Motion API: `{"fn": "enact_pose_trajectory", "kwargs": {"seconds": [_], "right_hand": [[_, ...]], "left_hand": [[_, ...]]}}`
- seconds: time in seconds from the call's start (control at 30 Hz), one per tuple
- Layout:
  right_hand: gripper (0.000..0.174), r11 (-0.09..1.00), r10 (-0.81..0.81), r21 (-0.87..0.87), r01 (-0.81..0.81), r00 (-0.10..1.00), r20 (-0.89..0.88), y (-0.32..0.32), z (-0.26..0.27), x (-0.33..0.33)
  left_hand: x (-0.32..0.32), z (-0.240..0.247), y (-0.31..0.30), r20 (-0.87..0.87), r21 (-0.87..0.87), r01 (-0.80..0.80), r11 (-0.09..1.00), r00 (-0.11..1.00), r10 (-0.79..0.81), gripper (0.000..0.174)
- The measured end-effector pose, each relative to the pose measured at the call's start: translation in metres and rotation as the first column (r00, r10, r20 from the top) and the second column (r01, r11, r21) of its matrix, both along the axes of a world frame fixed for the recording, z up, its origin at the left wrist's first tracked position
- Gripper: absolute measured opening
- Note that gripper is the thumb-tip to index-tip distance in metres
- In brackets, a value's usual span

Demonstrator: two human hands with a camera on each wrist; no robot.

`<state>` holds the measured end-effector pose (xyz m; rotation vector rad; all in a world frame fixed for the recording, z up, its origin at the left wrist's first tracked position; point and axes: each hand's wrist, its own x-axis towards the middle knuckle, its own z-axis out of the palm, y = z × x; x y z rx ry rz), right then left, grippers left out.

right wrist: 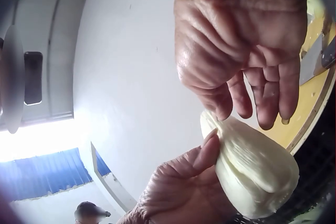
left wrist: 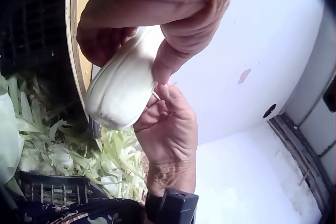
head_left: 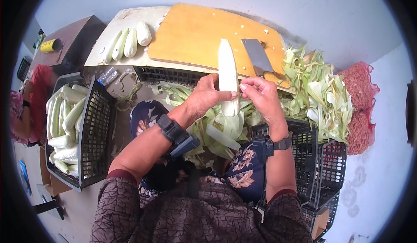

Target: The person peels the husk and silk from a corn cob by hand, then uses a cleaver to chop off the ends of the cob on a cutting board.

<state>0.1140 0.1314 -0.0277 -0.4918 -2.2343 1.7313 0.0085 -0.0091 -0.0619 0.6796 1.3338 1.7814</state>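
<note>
An ear of corn (head_left: 229, 78) in pale, smooth inner husk stands nearly upright in front of the body. My left hand (head_left: 204, 93) grips it round the side, thumb across the front; the left wrist view shows the blunt lower end of the ear. From the other side my right hand (head_left: 262, 96) pinches a thin strip of husk (right wrist: 214, 120) at the edge of the ear, its other fingers loosely bent. Beyond the hands, a cleaver (head_left: 257, 55) lies on the yellow board (head_left: 191, 34).
Several pale ears (head_left: 130, 43) lie at the table's left. A black crate (head_left: 100, 130) of ears stands at left, near another person (head_left: 37, 99). Loose husks (head_left: 319, 95) heap up at right, beside red mesh sacks (head_left: 358, 91) and more black crates (head_left: 304, 156).
</note>
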Motion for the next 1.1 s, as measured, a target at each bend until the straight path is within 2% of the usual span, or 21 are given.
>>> {"fn": "enact_pose_trajectory", "kwargs": {"seconds": [0.1, 0.2, 0.4, 0.5, 0.57, 0.6, 0.67, 0.7, 0.9, 1.03, 1.1], "right_hand": [[0.017, 0.997, 0.007, 0.077, -0.006, 1.0, -0.013, 0.003, -0.008, -0.002], [0.011, 0.996, -0.049, 0.067, 0.052, 0.998, -0.044, -0.001, -0.007, -0.004], [0.009, 0.992, -0.085, 0.09, 0.089, 0.995, -0.042, -0.001, -0.012, -0.006], [0.01, 0.984, -0.09, 0.156, 0.085, 0.996, 0.022, 0.001, -0.015, -0.005], [0.009, 0.979, -0.109, 0.171, 0.109, 0.994, -0.013, 0.005, -0.025, -0.007], [0.008, 0.974, -0.127, 0.185, 0.133, 0.991, -0.048, 0.006, -0.029, -0.007], [0.007, 0.957, -0.148, 0.248, 0.154, 0.988, -0.041, 0.006, -0.032, -0.007], [0.007, 0.935, -0.17, 0.31, 0.172, 0.985, -0.034, 0.006, -0.033, -0.007], [0.008, 0.902, -0.2, 0.386, 0.192, 0.98, -0.02, 0.009, -0.034, -0.005], [0.007, 0.918, -0.175, 0.36, 0.167, 0.984, -0.009, 0.009, -0.029, -0.003], [0.007, 0.947, -0.159, 0.278, 0.162, 0.987, -0.034, 0.009, -0.027, -0.003]], "left_hand": [[0.002, -0.003, 0.004, -0.039, -0.049, -0.004, 0.999, 0.999, 0.002, 0.047], [0.004, -0.006, 0.006, -0.063, -0.084, -0.033, 0.996, 0.998, 0.028, 0.046], [0.007, -0.01, 0.01, -0.086, -0.15, -0.079, 0.986, 0.994, 0.067, 0.049], [0.008, -0.013, 0.012, -0.18, -0.204, -0.115, 0.972, 0.98, 0.079, 0.05], [0.008, -0.019, 0.014, -0.393, -0.276, -0.195, 0.941, 0.917, 0.075, 0.054], [0.009, -0.018, 0.014, -0.393, -0.276, -0.195, 0.941, 0.916, 0.075, 0.054], [0.011, -0.016, 0.013, -0.513, -0.336, -0.259, 0.905, 0.857, 0.055, 0.058], [0.011, -0.017, 0.013, -0.513, -0.336, -0.258, 0.906, 0.857, 0.054, 0.058], [0.013, -0.019, 0.015, -0.574, -0.341, -0.279, 0.898, 0.818, 0.037, 0.06], [0.012, -0.018, 0.014, -0.568, -0.34, -0.255, 0.905, 0.823, 0.018, 0.057], [0.011, -0.018, 0.014, -0.542, -0.331, -0.229, 0.915, 0.84, 0.014, 0.055]]}}
